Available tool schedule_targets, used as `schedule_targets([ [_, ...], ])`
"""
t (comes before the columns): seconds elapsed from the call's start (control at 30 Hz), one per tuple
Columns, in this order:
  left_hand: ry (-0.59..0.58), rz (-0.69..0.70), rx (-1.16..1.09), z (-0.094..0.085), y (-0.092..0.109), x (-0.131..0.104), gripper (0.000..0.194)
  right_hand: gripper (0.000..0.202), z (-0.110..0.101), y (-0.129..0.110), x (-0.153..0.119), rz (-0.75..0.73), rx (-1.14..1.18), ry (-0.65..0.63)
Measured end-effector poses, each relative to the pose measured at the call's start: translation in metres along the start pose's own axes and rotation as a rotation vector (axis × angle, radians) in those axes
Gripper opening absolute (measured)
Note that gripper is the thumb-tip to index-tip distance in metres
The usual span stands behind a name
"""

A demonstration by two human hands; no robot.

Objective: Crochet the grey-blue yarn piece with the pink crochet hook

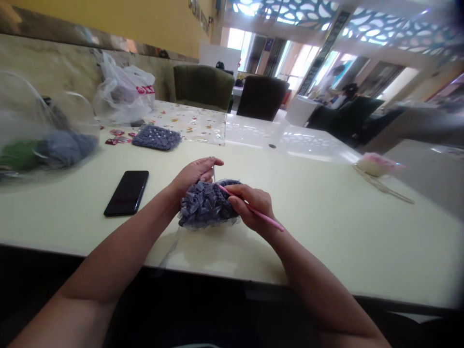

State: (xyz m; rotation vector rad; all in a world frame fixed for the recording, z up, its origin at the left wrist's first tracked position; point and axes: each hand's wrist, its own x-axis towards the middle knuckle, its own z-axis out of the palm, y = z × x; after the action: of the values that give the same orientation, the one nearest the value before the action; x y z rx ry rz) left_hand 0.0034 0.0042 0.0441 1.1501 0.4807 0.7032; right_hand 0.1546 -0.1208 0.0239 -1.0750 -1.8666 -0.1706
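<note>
A ruffled grey-blue crochet piece [205,205] is held just above the pale table, between both hands. My left hand [197,175] is closed on its far left edge, with the index finger stretched out and a thin strand of grey yarn [214,173] running up to it. In my right hand [253,203] is a pink crochet hook [266,219], gripped like a pen. The hook's tip meets the piece near its top middle; the exact stitch is too small to make out. A sheer grey ribbon-like strand [172,249] trails from the piece toward the table's front edge.
A black phone [126,193] lies left of my forearm. Farther back are a flat grey crocheted square [156,137], small red packets [118,137] and a white plastic bag [125,92]. A clear bag [54,145] holds green and grey yarn. A pink-and-cream item [377,164] with cords sits right.
</note>
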Motion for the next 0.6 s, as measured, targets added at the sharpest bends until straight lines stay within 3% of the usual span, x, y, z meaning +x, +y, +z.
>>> schedule_targets([
  [0.1,-0.094,-0.007,0.015,-0.007,0.003,0.001,0.028,0.023,-0.001,0.0,0.001,0.024,0.004,-0.016],
  [0.3,-0.302,-0.035,0.079,-0.017,0.012,-0.005,0.097,0.019,-0.004,0.008,0.003,0.018,0.008,0.033],
  [0.43,-0.358,-0.007,0.195,-0.019,0.015,-0.008,0.102,0.019,-0.009,0.009,0.005,0.01,0.009,-0.007],
  [0.6,-0.372,-0.006,0.189,-0.018,0.015,-0.008,0.099,0.018,-0.012,0.006,0.006,0.048,0.069,-0.045],
])
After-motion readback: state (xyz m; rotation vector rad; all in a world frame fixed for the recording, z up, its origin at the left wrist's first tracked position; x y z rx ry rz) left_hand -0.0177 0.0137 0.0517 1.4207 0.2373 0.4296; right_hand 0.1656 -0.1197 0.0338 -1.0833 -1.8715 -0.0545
